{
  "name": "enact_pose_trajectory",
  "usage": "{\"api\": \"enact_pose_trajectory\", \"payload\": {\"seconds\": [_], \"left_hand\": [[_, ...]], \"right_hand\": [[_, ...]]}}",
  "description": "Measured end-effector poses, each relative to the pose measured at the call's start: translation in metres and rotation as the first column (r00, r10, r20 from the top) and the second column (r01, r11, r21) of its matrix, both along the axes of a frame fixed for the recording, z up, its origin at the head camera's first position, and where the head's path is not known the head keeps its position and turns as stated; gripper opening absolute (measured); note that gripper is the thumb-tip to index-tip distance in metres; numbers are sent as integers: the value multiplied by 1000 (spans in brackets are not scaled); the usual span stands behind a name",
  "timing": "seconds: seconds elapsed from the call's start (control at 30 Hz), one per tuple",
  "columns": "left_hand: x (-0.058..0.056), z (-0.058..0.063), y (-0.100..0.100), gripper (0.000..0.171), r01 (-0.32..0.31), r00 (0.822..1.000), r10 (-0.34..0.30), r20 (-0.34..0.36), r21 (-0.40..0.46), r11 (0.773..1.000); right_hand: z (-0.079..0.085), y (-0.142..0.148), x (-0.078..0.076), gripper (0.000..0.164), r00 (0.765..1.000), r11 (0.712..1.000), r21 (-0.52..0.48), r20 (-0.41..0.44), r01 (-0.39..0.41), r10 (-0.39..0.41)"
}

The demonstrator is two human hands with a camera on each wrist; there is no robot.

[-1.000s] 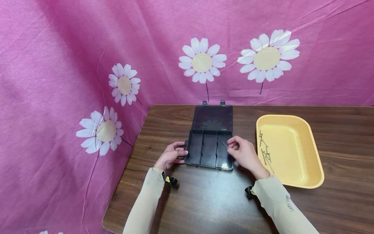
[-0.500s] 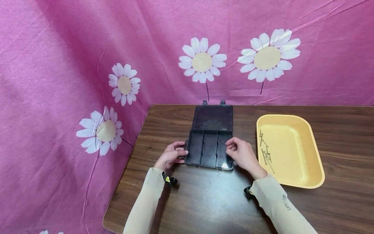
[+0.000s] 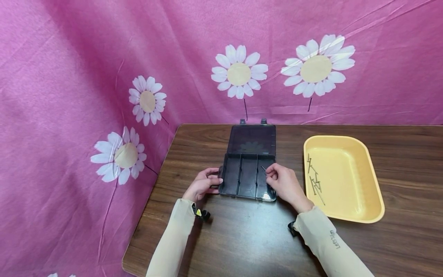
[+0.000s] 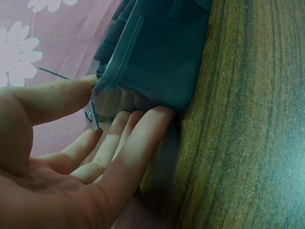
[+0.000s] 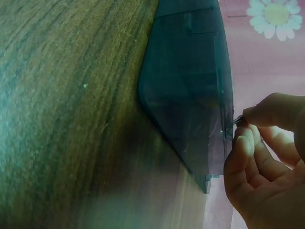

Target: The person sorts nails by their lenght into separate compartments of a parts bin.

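A dark translucent plastic compartment box [image 3: 247,177] lies on the table with its lid [image 3: 252,139] laid back. Two dividers split it lengthwise into three compartments. My left hand [image 3: 202,184] holds the box's left side; in the left wrist view the thumb sits on the rim and the fingers touch the side wall. Over the right compartment, my right hand [image 3: 284,185] pinches a thin metal nail [image 3: 263,168], its free end pointing up and left. In the right wrist view only a short bit of the nail [image 5: 238,119] shows between thumb and fingertips, by the rim.
To the right stands a yellow plastic tray [image 3: 349,181] with several nails [image 3: 315,182] along its left side. The brown wood table [image 3: 249,238] ends at the back against a pink curtain [image 3: 187,57] printed with daisies.
My right hand has shifted slightly left and down over the right compartment, carrying the nail along. The left hand and the box have stayed in place.
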State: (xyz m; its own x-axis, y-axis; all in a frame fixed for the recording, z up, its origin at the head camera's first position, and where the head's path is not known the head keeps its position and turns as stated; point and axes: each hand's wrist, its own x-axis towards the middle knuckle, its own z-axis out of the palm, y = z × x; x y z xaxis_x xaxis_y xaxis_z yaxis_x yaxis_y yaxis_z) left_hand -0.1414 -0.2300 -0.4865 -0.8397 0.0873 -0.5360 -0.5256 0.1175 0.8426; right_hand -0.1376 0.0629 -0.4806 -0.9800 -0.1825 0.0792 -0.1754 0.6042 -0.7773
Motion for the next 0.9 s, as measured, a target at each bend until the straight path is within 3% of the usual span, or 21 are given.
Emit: {"api": "enact_pose_trajectory", "payload": {"seconds": [0.47,0.9], "left_hand": [[-1,0,0,54,-2,1000,2,5,4,1000],[0,2,0,54,-14,1000,14,4,0,1000]], "right_hand": [[-1,1,0,16,999,1000,32,-43,-1,3],[11,6,1,16,997,999,26,-78,24,-22]]}}
